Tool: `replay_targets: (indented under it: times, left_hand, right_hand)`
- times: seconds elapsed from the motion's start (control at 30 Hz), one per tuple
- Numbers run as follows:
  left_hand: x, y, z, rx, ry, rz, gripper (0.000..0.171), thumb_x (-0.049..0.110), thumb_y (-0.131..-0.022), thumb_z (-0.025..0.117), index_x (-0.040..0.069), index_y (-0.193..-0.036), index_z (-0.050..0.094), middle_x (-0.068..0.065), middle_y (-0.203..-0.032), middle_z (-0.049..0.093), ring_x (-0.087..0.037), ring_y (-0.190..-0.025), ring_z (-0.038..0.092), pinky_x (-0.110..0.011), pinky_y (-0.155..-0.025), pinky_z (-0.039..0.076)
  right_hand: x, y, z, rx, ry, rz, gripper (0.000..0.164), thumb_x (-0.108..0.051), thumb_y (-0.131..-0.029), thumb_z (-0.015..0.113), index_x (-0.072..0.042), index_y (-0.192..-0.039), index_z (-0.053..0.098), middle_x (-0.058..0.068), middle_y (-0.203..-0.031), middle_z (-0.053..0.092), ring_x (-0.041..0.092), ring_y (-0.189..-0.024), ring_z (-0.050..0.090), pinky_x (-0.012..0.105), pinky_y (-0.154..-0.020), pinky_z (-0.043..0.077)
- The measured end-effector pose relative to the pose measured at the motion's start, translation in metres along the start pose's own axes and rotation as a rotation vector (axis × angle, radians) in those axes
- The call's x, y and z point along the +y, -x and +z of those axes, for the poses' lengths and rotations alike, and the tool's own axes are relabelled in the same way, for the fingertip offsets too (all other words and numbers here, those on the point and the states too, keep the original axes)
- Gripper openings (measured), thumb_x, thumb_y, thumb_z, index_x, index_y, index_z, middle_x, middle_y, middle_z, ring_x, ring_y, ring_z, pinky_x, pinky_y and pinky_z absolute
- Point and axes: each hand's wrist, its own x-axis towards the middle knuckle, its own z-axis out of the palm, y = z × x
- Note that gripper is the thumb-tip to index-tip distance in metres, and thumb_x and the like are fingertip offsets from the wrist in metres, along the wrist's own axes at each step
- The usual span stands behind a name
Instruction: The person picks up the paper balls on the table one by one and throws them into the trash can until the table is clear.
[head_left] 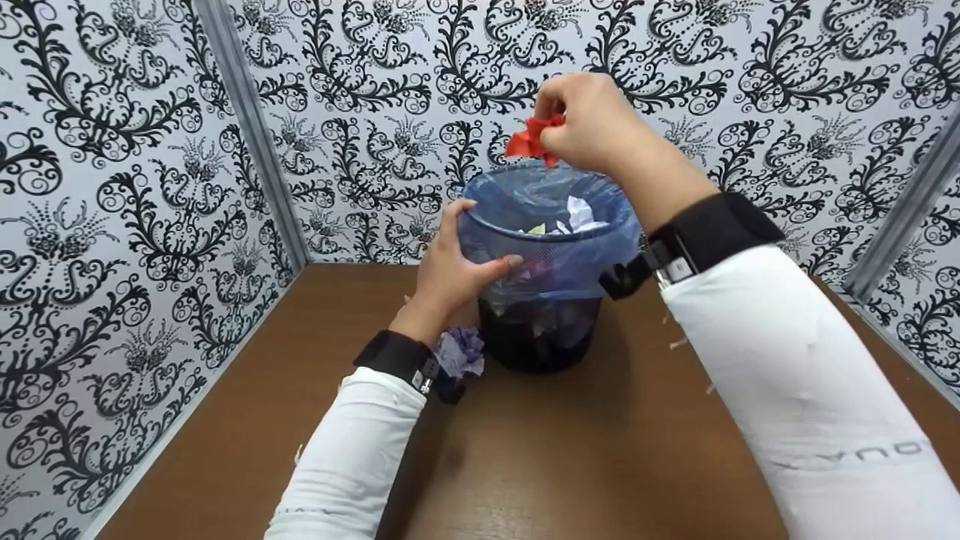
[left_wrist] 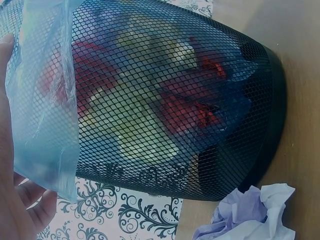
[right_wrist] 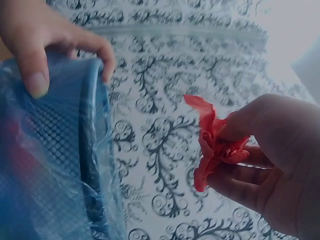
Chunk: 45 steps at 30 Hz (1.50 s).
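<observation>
A black mesh wastebasket (head_left: pixel 536 341) stands upright on the table, with a translucent blue bag (head_left: pixel 592 262) folded over its rim. My left hand (head_left: pixel 450 270) holds its left side near the top, thumb on the bag and fingers spread around the wall. Above the opening, my right hand (head_left: pixel 592 124) pinches a crumpled piece of red paper (head_left: pixel 527 142) between thumb and fingers. In the right wrist view the red paper (right_wrist: pixel 212 142) sticks out past the fingertips, apart from the rim. White crumpled paper (head_left: pixel 581 215) shows inside the basket.
A crumpled lilac paper ball (head_left: pixel 460 351) lies on the brown table (head_left: pixel 517 465) by the basket's left side, below my left wrist. Through the mesh, red and yellowish papers (left_wrist: pixel 140 115) are visible. Patterned wall panels (head_left: pixel 375 112) stand behind and at both sides.
</observation>
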Motion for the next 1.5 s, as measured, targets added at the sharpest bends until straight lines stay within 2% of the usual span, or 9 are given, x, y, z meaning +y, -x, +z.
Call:
replay_targets:
  times: [0.33, 0.53, 0.63, 0.8, 1.03, 1.27, 1.4, 1.5]
  left_hand:
    - [-0.001, 0.0, 0.001, -0.006, 0.0, -0.008, 0.106, 0.082, -0.051, 0.084, 0.047, -0.138, 0.035, -0.001, -0.138, 0.061, -0.023, -0.113, 0.062, -0.047, -0.093, 0.053]
    - [0.001, -0.001, 0.0, -0.005, -0.014, -0.007, 0.107, 0.083, -0.051, 0.083, 0.046, -0.139, 0.035, -0.001, -0.136, 0.062, -0.021, -0.11, 0.063, -0.045, -0.091, 0.054]
    - [0.002, -0.001, 0.0, -0.006, -0.01, 0.002, 0.106, 0.083, -0.053, 0.083, 0.046, -0.139, 0.035, 0.001, -0.134, 0.063, -0.021, -0.11, 0.063, -0.044, -0.091, 0.053]
    - [0.003, 0.0, 0.0, -0.013, -0.002, 0.004, 0.107, 0.084, -0.053, 0.082, 0.044, -0.14, 0.035, 0.002, -0.132, 0.064, -0.02, -0.109, 0.062, -0.045, -0.093, 0.051]
    - [0.003, 0.002, -0.001, -0.017, 0.009, -0.008, 0.109, 0.085, -0.052, 0.081, 0.041, -0.141, 0.036, 0.003, -0.13, 0.065, -0.019, -0.107, 0.062, -0.045, -0.092, 0.051]
    - [0.006, 0.001, -0.001, -0.028, 0.026, -0.012, 0.109, 0.084, -0.052, 0.082, 0.042, -0.141, 0.036, 0.004, -0.133, 0.064, -0.019, -0.11, 0.062, -0.046, -0.095, 0.051]
    - [0.005, 0.001, -0.001, -0.021, 0.032, -0.023, 0.11, 0.084, -0.051, 0.082, 0.043, -0.142, 0.036, 0.003, -0.134, 0.063, -0.019, -0.11, 0.062, -0.046, -0.096, 0.051]
    - [0.003, 0.002, 0.0, -0.017, 0.028, -0.025, 0.11, 0.085, -0.05, 0.082, 0.043, -0.141, 0.036, 0.003, -0.133, 0.062, -0.019, -0.109, 0.062, -0.046, -0.094, 0.051]
  right_hand:
    - [0.011, -0.023, 0.007, 0.061, -0.006, 0.093, 0.021, -0.007, -0.094, 0.057, -0.007, -0.114, 0.064, 0.009, -0.12, 0.064, 0.022, -0.106, 0.059, 0.03, -0.09, 0.055]
    - [0.018, -0.025, 0.018, 0.055, -0.06, 0.132, 0.02, -0.01, -0.099, 0.057, -0.009, -0.119, 0.059, 0.009, -0.124, 0.063, 0.021, -0.105, 0.06, 0.028, -0.087, 0.058]
    - [0.022, -0.023, 0.02, 0.02, -0.051, 0.148, 0.031, -0.019, -0.099, 0.061, -0.014, -0.129, 0.056, 0.01, -0.138, 0.058, 0.024, -0.11, 0.058, 0.033, -0.091, 0.057]
    - [0.028, -0.018, 0.019, -0.023, -0.055, 0.129, 0.054, -0.037, -0.096, 0.068, -0.023, -0.145, 0.048, 0.009, -0.158, 0.045, 0.031, -0.134, 0.051, 0.046, -0.108, 0.048]
    - [0.027, -0.007, 0.011, -0.065, -0.061, 0.06, 0.054, -0.053, -0.097, 0.063, -0.021, -0.14, 0.055, 0.007, -0.155, 0.048, 0.03, -0.132, 0.052, 0.049, -0.11, 0.046]
    - [0.037, 0.02, 0.006, -0.097, -0.03, -0.016, 0.055, -0.061, -0.095, 0.061, -0.017, -0.127, 0.065, 0.008, -0.141, 0.059, 0.031, -0.129, 0.053, 0.059, -0.109, 0.045]
    - [0.052, 0.037, 0.017, -0.115, -0.045, 0.009, 0.061, -0.067, -0.093, 0.059, -0.014, -0.123, 0.066, 0.01, -0.135, 0.062, 0.032, -0.124, 0.055, 0.06, -0.107, 0.047]
    - [0.065, 0.051, 0.03, -0.115, -0.054, 0.049, 0.071, -0.075, -0.085, 0.063, -0.015, -0.122, 0.067, 0.01, -0.132, 0.063, 0.03, -0.12, 0.057, 0.058, -0.104, 0.05]
